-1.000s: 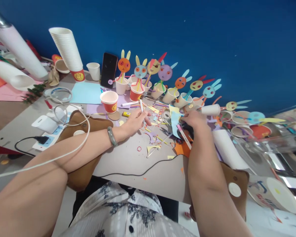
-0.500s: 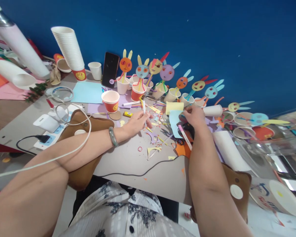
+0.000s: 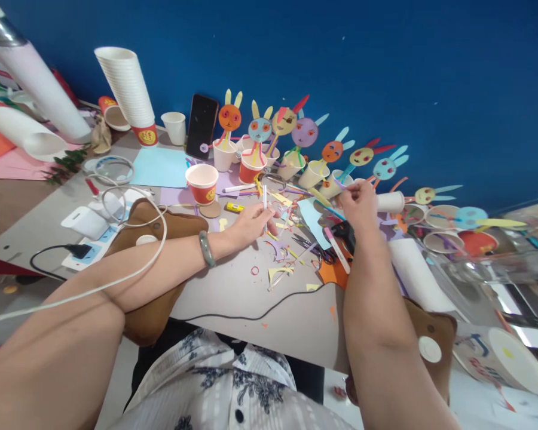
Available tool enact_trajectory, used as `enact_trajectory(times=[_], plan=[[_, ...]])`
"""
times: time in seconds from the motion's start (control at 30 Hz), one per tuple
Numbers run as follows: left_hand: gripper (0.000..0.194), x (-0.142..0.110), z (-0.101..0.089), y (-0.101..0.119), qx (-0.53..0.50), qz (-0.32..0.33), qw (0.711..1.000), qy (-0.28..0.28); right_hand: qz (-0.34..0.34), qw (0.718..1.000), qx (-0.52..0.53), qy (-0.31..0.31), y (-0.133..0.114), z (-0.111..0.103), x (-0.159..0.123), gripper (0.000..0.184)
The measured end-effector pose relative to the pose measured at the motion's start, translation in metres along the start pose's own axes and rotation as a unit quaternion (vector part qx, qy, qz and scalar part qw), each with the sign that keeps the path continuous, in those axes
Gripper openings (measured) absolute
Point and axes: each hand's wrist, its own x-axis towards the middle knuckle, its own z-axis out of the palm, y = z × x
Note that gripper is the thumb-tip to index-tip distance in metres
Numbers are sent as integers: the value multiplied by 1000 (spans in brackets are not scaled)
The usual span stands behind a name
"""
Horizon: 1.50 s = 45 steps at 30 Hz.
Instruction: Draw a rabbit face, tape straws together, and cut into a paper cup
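My left hand (image 3: 256,222) is closed around a thin white stick (image 3: 265,202), which stands almost upright between the fingers. Loose paper scraps lie just right of these fingers. Farther right, my right hand (image 3: 358,203) pinches what looks like a narrow purple paper strip (image 3: 339,184), close to the row of paper cups. Below that hand lie a light blue paper piece (image 3: 314,221), a pink-capped marker (image 3: 336,249) and dark-handled scissors (image 3: 325,253). An open red-and-white paper cup (image 3: 202,184) stands left of centre, behind a brown cardboard disc (image 3: 210,209).
Paper-rabbit figures (image 3: 305,132) stand in cups along the blue wall. A tall cup stack (image 3: 128,89) and a phone (image 3: 201,126) are at the back left. A power strip (image 3: 87,245) has a white cable crossing my left forearm. A black cord (image 3: 260,318) runs along the front.
My right hand has moved slightly up from the papers, with a purple strip now at its fingertips. The yellow and light blue papers have shifted. My left hand stays nearly still.
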Motion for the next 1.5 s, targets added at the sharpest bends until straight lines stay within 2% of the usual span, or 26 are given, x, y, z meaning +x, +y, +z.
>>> enact_trajectory(times=[0.1, 0.2, 0.33, 0.43, 0.6, 0.77, 0.97, 1.17, 1.27, 1.33, 1.4, 1.5], plan=[[22, 0, 1, -1, 5, -6, 1000, -4, 8, 993, -109, -33, -1, 6, -5, 15], [22, -1, 1, -4, 10, -13, 1000, -13, -3, 972, -214, -95, -7, 13, -10, 29], [22, 0, 1, -7, 11, 0, 1000, -18, -10, 963, -225, -148, -13, 19, -16, 33], [22, 0, 0, -9, 12, 3, 1000, -20, -10, 959, -228, -165, -15, 20, -18, 36], [21, 0, 1, -8, 15, -5, 1000, -23, -3, 961, -224, -160, -15, 20, -16, 35], [23, -1, 1, -7, 15, -1, 1000, -20, 27, 967, -202, -151, -18, 17, -14, 21], [32, -3, 0, 0, 11, 4, 1000, -4, 61, 984, -156, -63, -36, -9, -10, 13], [34, 0, -3, 5, -6, 26, 1000, 5, 75, 991, -107, -12, -74, -34, -16, 10], [30, 4, -4, 5, -15, 41, 999, 6, 79, 987, -142, -10, -96, -41, -24, 8], [30, 5, -5, 6, -16, 41, 999, 6, 78, 971, -224, -29, -106, -44, -28, 7], [30, 5, -5, 7, -16, 38, 999, 6, 83, 960, -262, -51, -109, -48, -29, 7], [29, 5, -5, 8, -15, 37, 999, 5, 52, 968, -240, -47, -106, -57, -31, 8]])
